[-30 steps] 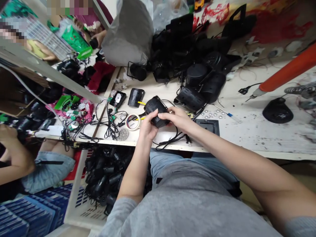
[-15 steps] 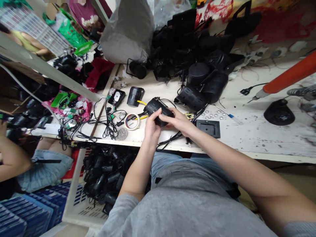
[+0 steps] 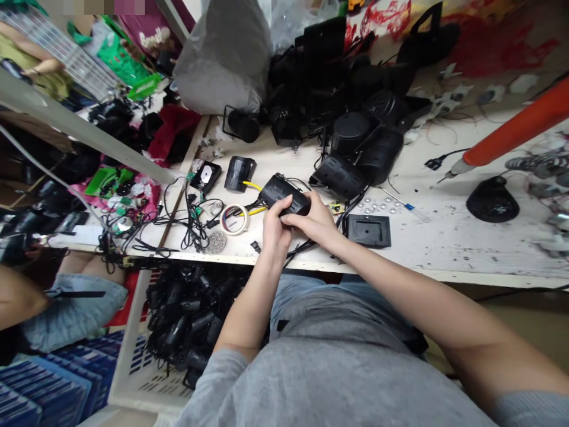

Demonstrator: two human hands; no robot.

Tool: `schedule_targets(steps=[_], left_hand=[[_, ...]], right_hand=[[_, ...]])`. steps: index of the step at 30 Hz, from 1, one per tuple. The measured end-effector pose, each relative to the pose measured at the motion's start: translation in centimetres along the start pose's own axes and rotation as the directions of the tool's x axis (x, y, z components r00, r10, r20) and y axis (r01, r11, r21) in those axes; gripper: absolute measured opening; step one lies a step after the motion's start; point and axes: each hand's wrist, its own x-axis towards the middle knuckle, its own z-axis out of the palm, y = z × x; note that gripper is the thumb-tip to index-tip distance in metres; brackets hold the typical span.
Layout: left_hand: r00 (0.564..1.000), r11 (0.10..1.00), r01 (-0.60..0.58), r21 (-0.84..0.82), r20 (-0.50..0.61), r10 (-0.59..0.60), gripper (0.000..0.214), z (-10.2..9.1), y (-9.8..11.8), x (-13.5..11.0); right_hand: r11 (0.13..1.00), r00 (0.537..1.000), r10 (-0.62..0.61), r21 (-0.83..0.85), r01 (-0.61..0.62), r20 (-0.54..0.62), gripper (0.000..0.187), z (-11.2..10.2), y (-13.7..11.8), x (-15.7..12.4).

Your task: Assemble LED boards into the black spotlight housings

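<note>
Both my hands grip one black plastic housing [image 3: 280,191] with slots, held over the front of the workbench. My left hand [image 3: 277,228] closes on its near left side, thumb on top. From the right, my right hand [image 3: 317,222] wraps the other end, its thumb lying close to the left one. The undersides of my fingers are hidden. Yellow-handled pliers [image 3: 253,186] lie just left of the housing, beside a roll of tape [image 3: 234,220]. Black cables [image 3: 302,252] run under and behind my hands. A black rectangular tray-like part [image 3: 368,231] lies right of them.
An orange electric screwdriver [image 3: 511,127] hangs in from the right above a black base part [image 3: 492,199]. Black housings [image 3: 340,177] pile up at the back. A white crate [image 3: 133,356] full of black parts stands below left. A co-worker's bare arm [image 3: 20,299] is at far left.
My thumbs have shifted a little on the housing, and more of its slotted top shows. The whole view has slid slightly, so the bench things appear further left.
</note>
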Motion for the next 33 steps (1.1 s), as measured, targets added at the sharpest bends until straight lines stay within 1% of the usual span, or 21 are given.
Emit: schedule_targets(steps=[4,6,8,9,10,12,14,15,16,19,21,23,24,25,27,28,29,30,31,32,33], left_hand=[[0.997,0.996,0.074,-0.049,-0.009,-0.075,0.009,-0.5,1.5,-0.5],[0.989,0.987,0.14,-0.08,-0.025,-0.143,0.01,-0.7,2.1,-0.8],[0.978,0.974,0.202,-0.104,-0.037,-0.206,0.014,-0.9,2.6,-1.0],[0.973,0.969,0.218,-0.115,-0.05,-0.225,0.014,-1.0,2.7,-1.1],[0.97,0.966,0.226,-0.124,-0.067,-0.235,0.015,-1.0,2.7,-1.2],[0.968,0.966,0.222,-0.13,-0.089,-0.235,0.014,-1.0,2.7,-1.4],[0.975,0.974,0.19,-0.12,-0.095,-0.202,0.013,-0.9,2.5,-1.7],[0.981,0.981,0.158,-0.112,-0.094,-0.169,0.013,-0.9,2.3,-1.8],[0.988,0.988,0.116,-0.105,-0.092,-0.125,0.014,-1.0,2.2,-1.9],[0.996,0.996,-0.049,-0.076,-0.082,0.043,0.022,-1.4,1.9,-2.2],[0.986,0.987,-0.159,-0.038,-0.053,0.157,0.03,-2.1,2.0,-2.3],[0.969,0.969,-0.246,0.017,0.01,0.246,0.041,-2.9,2.2,-2.5],[0.959,0.959,-0.28,0.051,0.06,0.277,0.048,-3.3,2.3,-2.6],[0.948,0.948,-0.306,0.089,0.121,0.295,0.055,-3.8,2.4,-2.8],[0.919,0.921,-0.348,0.173,0.259,0.298,0.072,-4.6,2.5,-3.1],[0.9,0.903,-0.369,0.22,0.328,0.288,0.082,-5.0,2.5,-3.3],[0.879,0.88,-0.392,0.268,0.39,0.273,0.09,-5.2,2.4,-3.5],[0.86,0.853,-0.416,0.314,0.44,0.257,0.098,-5.5,2.3,-3.6],[0.843,0.824,-0.443,0.354,0.478,0.248,0.104,-5.6,2.2,-3.8],[0.83,0.796,-0.466,0.387,0.502,0.243,0.107,-5.7,2.1,-3.9],[0.824,0.772,-0.484,0.411,0.512,0.244,0.108,-5.8,2.0,-4.0]], right_hand=[[0.977,0.984,-0.164,-0.126,0.173,0.076,0.072,-0.9,-0.4,-1.2],[0.96,0.965,-0.237,-0.127,0.25,0.11,0.077,-1.2,0.0,-1.9],[0.941,0.945,-0.313,-0.107,0.322,0.096,0.074,-1.3,0.6,-2.5],[0.923,0.929,-0.364,-0.111,0.369,0.064,0.068,-1.3,0.9,-2.7],[0.894,0.904,-0.426,-0.139,0.425,0.026,0.06,-1.4,1.2,-2.9],[0.798,0.823,-0.568,-0.265,0.542,-0.027,0.037,-1.5,1.5,-3.0],[0.674,0.734,-0.678,-0.412,0.613,-0.016,0.016,-1.7,1.4,-2.9],[0.626,0.707,-0.708,-0.461,0.629,0.003,0.014,-1.7,1.4,-2.9],[0.598,0.692,-0.722,-0.486,0.637,0.02,0.017,-1.7,1.3,-2.9],[0.592,0.682,-0.73,-0.462,0.66,0.038,0.022,-1.5,1.1,-3.0],[0.599,0.674,-0.737,-0.415,0.685,0.049,0.018,-1.5,1.2,-3.3],[0.602,0.668,-0.739,-0.364,0.71,0.08,0.016,-2.2,1.1,-3.4],[0.629,0.681,-0.728,-0.315,0.711,0.082,0.015,-2.7,1.0,-3.4],[0.677,0.708,-0.702,-0.24,0.696,0.072,0.013,-3.3,0.8,-3.3],[0.785,0.786,-0.616,-0.03,0.618,0.055,0.006,-4.5,0.2,-3.1],[0.821,0.819,-0.571,0.073,0.567,0.065,0.019,-5.0,-0.1,-3.0],[0.838,0.836,-0.542,0.141,0.528,0.087,0.034,-5.4,-0.4,-2.9],[0.839,0.835,-0.539,0.158,0.521,0.109,0.046,-5.5,-0.7,-2.9],[0.828,0.821,-0.558,0.137,0.543,0.12,0.051,-5.6,-1.0,-3.0],[0.805,0.798,-0.593,0.089,0.586,0.11,0.051,-5.4,-1.1,-3.2],[0.767,0.763,-0.641,0.021,0.641,0.082,0.047,-5.2,-1.2,-3.4]])
